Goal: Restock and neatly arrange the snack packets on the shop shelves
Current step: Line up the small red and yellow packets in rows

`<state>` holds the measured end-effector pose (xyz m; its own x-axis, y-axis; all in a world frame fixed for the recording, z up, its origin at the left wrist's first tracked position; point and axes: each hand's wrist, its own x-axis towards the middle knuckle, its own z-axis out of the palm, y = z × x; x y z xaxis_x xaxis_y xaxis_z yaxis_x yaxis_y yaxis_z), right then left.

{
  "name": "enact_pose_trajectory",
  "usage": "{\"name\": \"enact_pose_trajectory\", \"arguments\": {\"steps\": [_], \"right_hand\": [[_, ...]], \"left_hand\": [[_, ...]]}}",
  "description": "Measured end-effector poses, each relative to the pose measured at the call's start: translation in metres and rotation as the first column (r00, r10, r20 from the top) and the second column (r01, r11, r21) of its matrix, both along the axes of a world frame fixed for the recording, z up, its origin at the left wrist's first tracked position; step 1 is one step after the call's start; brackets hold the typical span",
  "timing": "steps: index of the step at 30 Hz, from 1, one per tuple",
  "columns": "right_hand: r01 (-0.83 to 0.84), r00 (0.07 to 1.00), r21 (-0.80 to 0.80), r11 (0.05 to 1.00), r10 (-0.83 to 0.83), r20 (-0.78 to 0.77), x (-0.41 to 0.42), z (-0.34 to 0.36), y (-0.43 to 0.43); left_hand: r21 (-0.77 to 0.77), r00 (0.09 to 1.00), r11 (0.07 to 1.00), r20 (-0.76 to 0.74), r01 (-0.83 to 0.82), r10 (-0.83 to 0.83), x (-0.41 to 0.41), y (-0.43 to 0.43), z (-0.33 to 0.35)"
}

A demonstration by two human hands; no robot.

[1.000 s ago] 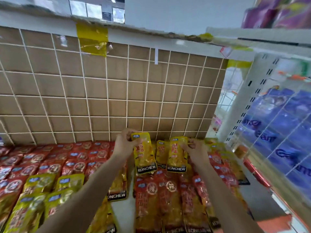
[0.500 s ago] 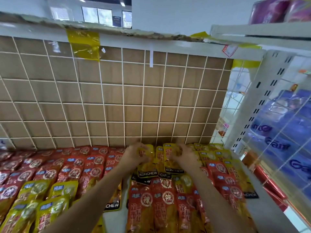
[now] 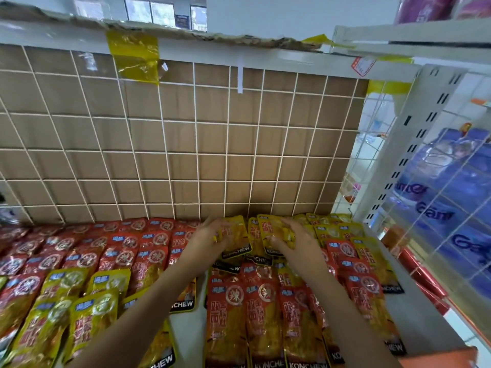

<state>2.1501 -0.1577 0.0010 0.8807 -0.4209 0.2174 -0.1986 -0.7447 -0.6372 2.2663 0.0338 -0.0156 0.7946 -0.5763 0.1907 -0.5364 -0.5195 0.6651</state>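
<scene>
**You are laying two yellow packets at the shelf's back edge, near its right back corner.**

Your left hand [image 3: 210, 239] is lying over the left yellow packet [image 3: 236, 235]. Its fingers are blurred, so I cannot tell whether it is pinching or only pressing. Your right hand [image 3: 295, 241] is covering the right yellow packet [image 3: 268, 229] in the same way, and its grip is equally unclear. Both packets are lying directly under and just ahead of your hands. Their long axes are running front to back, with the tops just beside the foot of the wire grid [image 3: 186, 155] and the black bottom bands overlapping the red packets [image 3: 263, 301] in front. Neither hand is sitting nearer. I judge the coming move is depending on keeping those axes parallel to the right edge of the shelf [image 3: 422, 322].
</scene>
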Motion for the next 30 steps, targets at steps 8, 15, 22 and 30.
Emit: {"name": "enact_pose_trajectory", "arguments": {"steps": [8, 15, 22, 30], "right_hand": [[-0.071, 0.997, -0.032, 0.997, 0.072, 0.042, -0.056, 0.003, 0.013], [-0.306, 0.931, -0.157, 0.939, 0.260, -0.255, -0.068, 0.003, 0.033], [-0.487, 0.817, -0.253, 0.836, 0.335, -0.469, -0.066, -0.003, 0.043], [-0.460, 0.856, -0.314, 0.831, 0.321, -0.405, -0.060, -0.001, 0.047]], "left_hand": [[-0.082, 0.998, 0.997, 0.067, 0.008, -0.003, -0.053, 0.041, 0.007], [0.078, 0.993, 0.994, 0.083, 0.078, -0.085, -0.088, 0.055, -0.015], [0.159, 0.996, 0.984, 0.018, 0.078, -0.082, -0.101, 0.057, -0.018], [-0.053, 0.981, 0.998, -0.189, 0.024, -0.034, -0.112, 0.051, -0.007]]}}
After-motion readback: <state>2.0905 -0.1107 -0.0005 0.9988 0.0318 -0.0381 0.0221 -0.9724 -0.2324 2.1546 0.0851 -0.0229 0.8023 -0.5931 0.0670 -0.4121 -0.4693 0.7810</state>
